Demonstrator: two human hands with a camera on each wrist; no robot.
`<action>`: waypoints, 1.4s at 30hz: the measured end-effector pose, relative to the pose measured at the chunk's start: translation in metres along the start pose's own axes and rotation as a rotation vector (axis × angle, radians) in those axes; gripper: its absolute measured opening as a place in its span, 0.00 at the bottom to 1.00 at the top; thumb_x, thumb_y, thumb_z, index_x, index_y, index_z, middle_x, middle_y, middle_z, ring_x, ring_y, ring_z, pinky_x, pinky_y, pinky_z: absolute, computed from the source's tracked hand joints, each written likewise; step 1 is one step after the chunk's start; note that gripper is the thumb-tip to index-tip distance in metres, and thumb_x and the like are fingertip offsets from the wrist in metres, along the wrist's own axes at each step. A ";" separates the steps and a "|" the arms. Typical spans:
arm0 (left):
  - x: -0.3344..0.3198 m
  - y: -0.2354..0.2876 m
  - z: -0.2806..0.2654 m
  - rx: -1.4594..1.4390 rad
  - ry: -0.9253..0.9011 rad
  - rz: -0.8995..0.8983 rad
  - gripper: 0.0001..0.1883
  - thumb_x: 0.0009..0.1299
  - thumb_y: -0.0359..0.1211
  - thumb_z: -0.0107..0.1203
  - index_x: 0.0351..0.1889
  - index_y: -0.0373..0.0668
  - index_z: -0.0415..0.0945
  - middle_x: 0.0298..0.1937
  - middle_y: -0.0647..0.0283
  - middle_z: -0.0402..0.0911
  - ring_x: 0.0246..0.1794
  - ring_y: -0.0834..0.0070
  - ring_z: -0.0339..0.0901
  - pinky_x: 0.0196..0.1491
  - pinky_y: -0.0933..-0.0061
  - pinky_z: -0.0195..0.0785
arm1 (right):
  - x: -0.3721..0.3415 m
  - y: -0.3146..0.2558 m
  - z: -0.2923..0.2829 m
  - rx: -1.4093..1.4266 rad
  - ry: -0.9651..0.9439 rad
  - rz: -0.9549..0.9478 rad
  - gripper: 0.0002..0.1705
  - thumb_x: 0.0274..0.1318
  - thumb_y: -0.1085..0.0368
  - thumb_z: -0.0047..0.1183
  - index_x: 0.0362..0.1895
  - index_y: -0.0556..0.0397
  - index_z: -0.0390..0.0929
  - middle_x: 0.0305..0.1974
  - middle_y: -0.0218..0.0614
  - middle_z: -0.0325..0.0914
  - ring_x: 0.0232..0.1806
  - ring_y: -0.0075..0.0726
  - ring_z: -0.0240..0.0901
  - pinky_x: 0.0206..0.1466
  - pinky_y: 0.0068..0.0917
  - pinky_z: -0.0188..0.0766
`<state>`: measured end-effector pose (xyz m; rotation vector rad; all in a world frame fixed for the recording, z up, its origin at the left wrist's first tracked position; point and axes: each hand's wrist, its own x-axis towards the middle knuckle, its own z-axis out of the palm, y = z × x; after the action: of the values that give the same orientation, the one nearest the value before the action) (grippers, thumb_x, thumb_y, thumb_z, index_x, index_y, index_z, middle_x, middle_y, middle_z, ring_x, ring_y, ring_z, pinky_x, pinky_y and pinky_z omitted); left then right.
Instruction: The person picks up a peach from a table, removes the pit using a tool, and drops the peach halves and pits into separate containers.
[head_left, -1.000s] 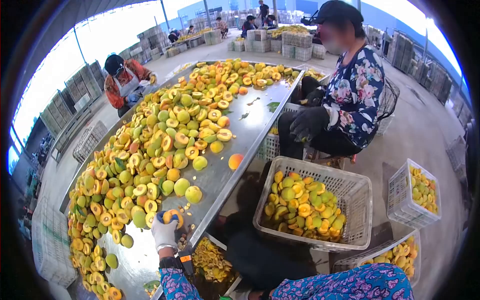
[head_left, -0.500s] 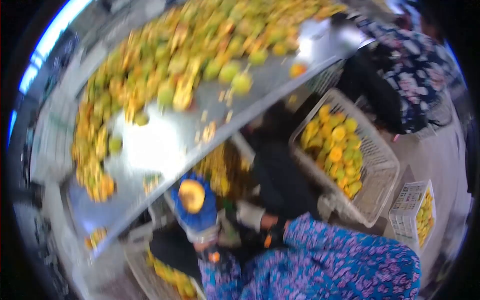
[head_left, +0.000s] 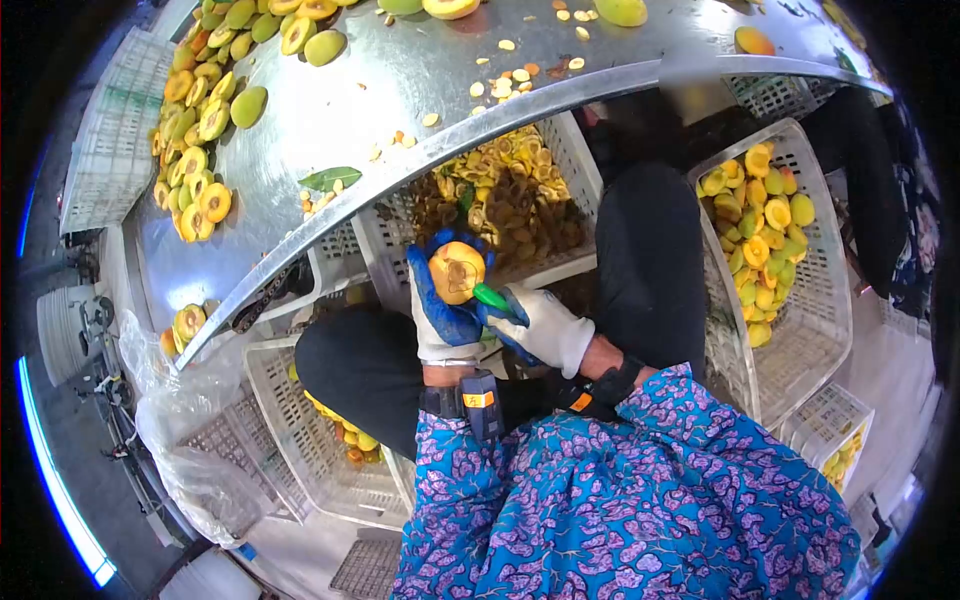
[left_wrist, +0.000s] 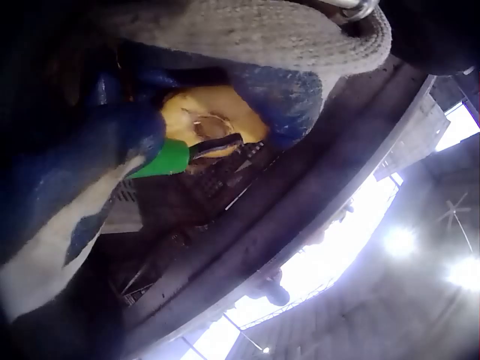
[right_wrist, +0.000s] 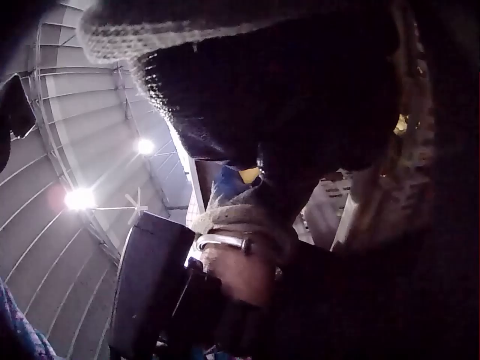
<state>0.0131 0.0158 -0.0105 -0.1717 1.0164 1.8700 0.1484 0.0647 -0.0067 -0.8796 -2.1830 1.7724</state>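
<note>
My gloved left hand (head_left: 440, 322) holds a peach half (head_left: 457, 270), cut face up, over the lap. In the left wrist view, the hollow with the brown pit shows in the peach half (left_wrist: 244, 112). My gloved right hand (head_left: 552, 328) grips a green-handled pitting knife (head_left: 490, 296) beside it. The knife's green handle (left_wrist: 166, 159) and short dark metal blade (left_wrist: 216, 146) show in the left wrist view, with the blade right at the pit hollow. The right wrist view is mostly dark glove, with a sliver of yellow fruit (right_wrist: 250, 175) beyond.
Ahead is a metal table (head_left: 400, 80) with halved peaches (head_left: 212, 118) and loose pits (head_left: 500, 85). Under its edge, a crate (head_left: 588, 160) holds brownish scraps and pits. Crates of peach halves stand right (head_left: 825, 300) and left (head_left: 290, 430) of the legs. Clear plastic (head_left: 190, 420) hangs at left.
The left hand has brought the peach half from the table edge to over the lap. The right hand has come up beside it with the knife. The head view has tilted down.
</note>
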 end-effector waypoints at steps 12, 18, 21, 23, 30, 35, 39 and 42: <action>-0.006 0.003 -0.003 0.039 0.003 -0.008 0.25 0.71 0.51 0.36 0.52 0.42 0.69 0.45 0.59 0.76 0.45 0.66 0.75 0.50 0.58 0.69 | 0.002 -0.008 0.004 0.107 0.001 0.020 0.14 0.53 0.59 0.49 0.39 0.55 0.72 0.33 0.48 0.75 0.36 0.56 0.72 0.38 0.41 0.67; -0.005 0.002 -0.002 0.000 0.026 -0.037 0.23 0.71 0.50 0.37 0.50 0.42 0.69 0.44 0.59 0.76 0.44 0.65 0.74 0.50 0.57 0.70 | 0.005 -0.009 0.005 0.146 -0.010 0.014 0.14 0.54 0.59 0.50 0.40 0.57 0.71 0.33 0.49 0.75 0.36 0.54 0.72 0.39 0.39 0.67; -0.006 -0.001 -0.002 0.120 0.014 0.004 0.24 0.71 0.51 0.38 0.46 0.40 0.71 0.41 0.59 0.77 0.41 0.66 0.75 0.46 0.60 0.71 | 0.005 -0.005 0.008 0.098 -0.065 0.057 0.14 0.54 0.62 0.51 0.41 0.58 0.71 0.34 0.47 0.76 0.35 0.47 0.73 0.40 0.34 0.68; 0.003 -0.007 -0.016 0.245 0.009 0.020 0.24 0.71 0.51 0.38 0.44 0.40 0.71 0.38 0.59 0.77 0.38 0.67 0.76 0.43 0.61 0.72 | 0.005 0.001 0.012 0.069 -0.098 0.077 0.14 0.54 0.63 0.50 0.41 0.58 0.71 0.34 0.47 0.76 0.36 0.47 0.73 0.40 0.34 0.67; 0.001 0.001 -0.014 0.567 0.139 0.012 0.19 0.70 0.46 0.43 0.42 0.38 0.73 0.33 0.59 0.79 0.31 0.69 0.78 0.36 0.70 0.74 | 0.009 0.009 0.012 0.155 -0.282 0.262 0.16 0.54 0.59 0.50 0.40 0.59 0.72 0.34 0.44 0.76 0.38 0.42 0.73 0.41 0.32 0.67; -0.002 0.007 -0.015 1.050 -0.122 0.255 0.16 0.69 0.40 0.47 0.41 0.35 0.73 0.33 0.59 0.80 0.29 0.71 0.79 0.31 0.72 0.75 | 0.010 0.007 0.005 0.514 -0.431 0.527 0.18 0.57 0.52 0.48 0.35 0.56 0.74 0.24 0.35 0.75 0.25 0.30 0.72 0.28 0.25 0.66; 0.008 0.013 -0.021 0.644 -0.015 -0.177 0.15 0.69 0.39 0.47 0.39 0.34 0.73 0.32 0.58 0.80 0.28 0.71 0.79 0.29 0.76 0.74 | 0.005 -0.002 -0.009 1.034 -0.665 0.906 0.21 0.56 0.44 0.46 0.28 0.49 0.72 0.12 0.25 0.61 0.07 0.21 0.53 0.07 0.20 0.50; 0.013 0.013 -0.025 0.757 -0.176 -0.017 0.20 0.71 0.45 0.42 0.39 0.35 0.72 0.32 0.58 0.78 0.32 0.71 0.77 0.40 0.69 0.72 | 0.003 -0.004 -0.012 1.243 -0.689 0.864 0.23 0.60 0.45 0.41 0.31 0.53 0.72 0.12 0.25 0.59 0.07 0.21 0.54 0.07 0.18 0.49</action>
<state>-0.0114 0.0048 -0.0261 0.4206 1.5071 1.3410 0.1504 0.0757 -0.0006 -0.9086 -0.3022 3.4677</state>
